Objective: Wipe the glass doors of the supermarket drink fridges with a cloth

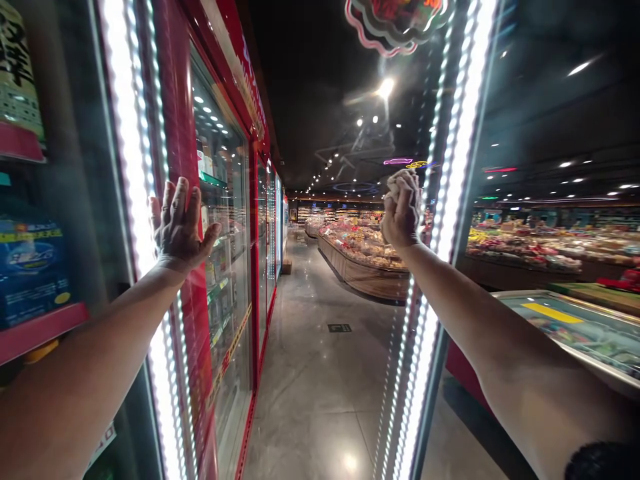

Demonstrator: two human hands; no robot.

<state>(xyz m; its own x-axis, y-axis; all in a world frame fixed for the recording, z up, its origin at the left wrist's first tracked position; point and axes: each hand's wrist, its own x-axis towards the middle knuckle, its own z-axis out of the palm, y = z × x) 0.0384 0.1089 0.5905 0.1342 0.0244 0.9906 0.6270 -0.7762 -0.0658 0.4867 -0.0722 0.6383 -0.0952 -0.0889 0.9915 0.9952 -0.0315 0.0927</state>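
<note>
A tall glass door (320,373) edged with bright LED strips on both sides stands in front of me. My left hand (177,227) lies against its left edge, fingers spread, holding nothing. On the right, my right hand (400,220) is raised and closed around a crumpled pale cloth (404,181). The cloth is up by the right LED strip (430,320), at the glass. Whether it presses on the pane I cannot tell for certain. A dark band circles the right arm near the elbow.
Shelves with a blue package (33,267) are close on my left. Beyond the glass runs a row of red-framed display fridges (225,267). A curved wooden produce stand (360,267) is further along the aisle, and an open chest freezer (590,327) stands at right.
</note>
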